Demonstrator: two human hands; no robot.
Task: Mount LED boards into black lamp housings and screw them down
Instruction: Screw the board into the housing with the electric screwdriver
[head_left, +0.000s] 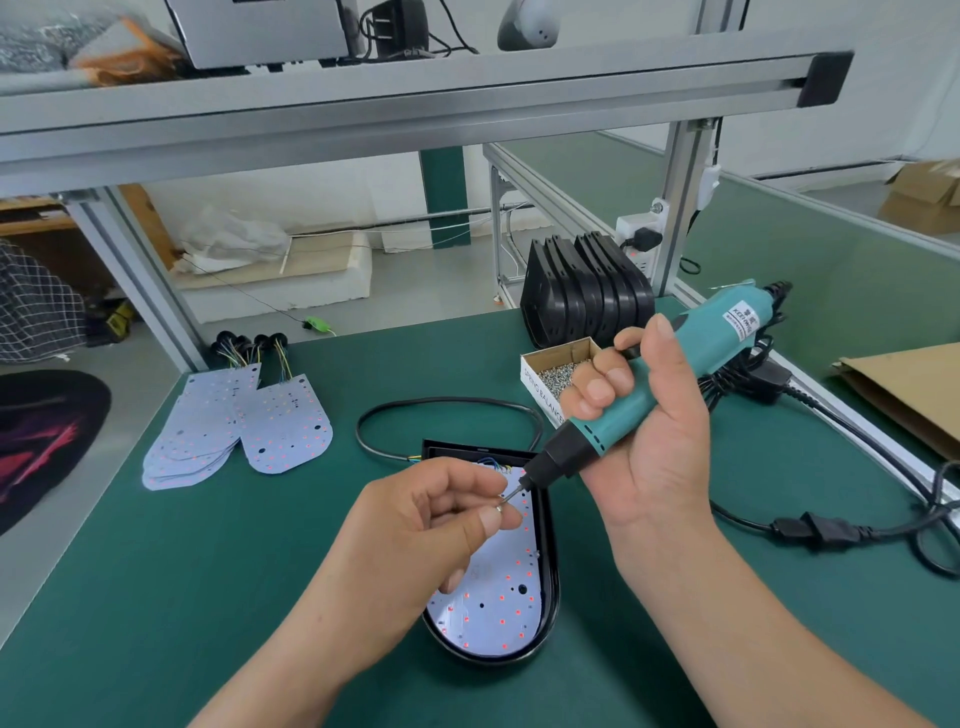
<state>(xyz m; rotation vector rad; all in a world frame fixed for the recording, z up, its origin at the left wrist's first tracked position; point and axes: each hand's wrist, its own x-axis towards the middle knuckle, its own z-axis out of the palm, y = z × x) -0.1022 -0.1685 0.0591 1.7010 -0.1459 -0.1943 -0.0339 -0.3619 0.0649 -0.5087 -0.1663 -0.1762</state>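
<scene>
Screw (500, 509) loading step, I'd say. Left hand (415, 530) pinches the screw between thumb and forefinger, fingers (488, 519) curled tight on it, right at the bit (514, 492) tip. Can't tell if the screw is seated on the bit yet; too small.

Right hand (649, 457) is wrapped round the teal driver (717, 338), fingers (597, 389) closed on the body. Driver axis slants from upper right down to lower left, tip aimed at the left hand, not at the board.

Housing (551, 597) lies flat on the desk (208, 597) directly under both hands, LED board (498, 597) sitting inside it. Long axis runs away from the person: rounded end near, square end with the wires far. The tip hovers over the far end, above the board, not touching it. Left hand is the nearer one to the board and covers its left side.

The next move turns on this: the driver needs to swing from slanted to upright over a mounting hole just below the tip. I can't make out any fitted screws on the board, so fastening looks early.

Risk: the screw dropping off into the housing while tilting.

Around: screw box (540, 395) just behind the housing, stack of empty housings (582, 291) behind that, spare boards (234, 426) well off to the left.
</scene>
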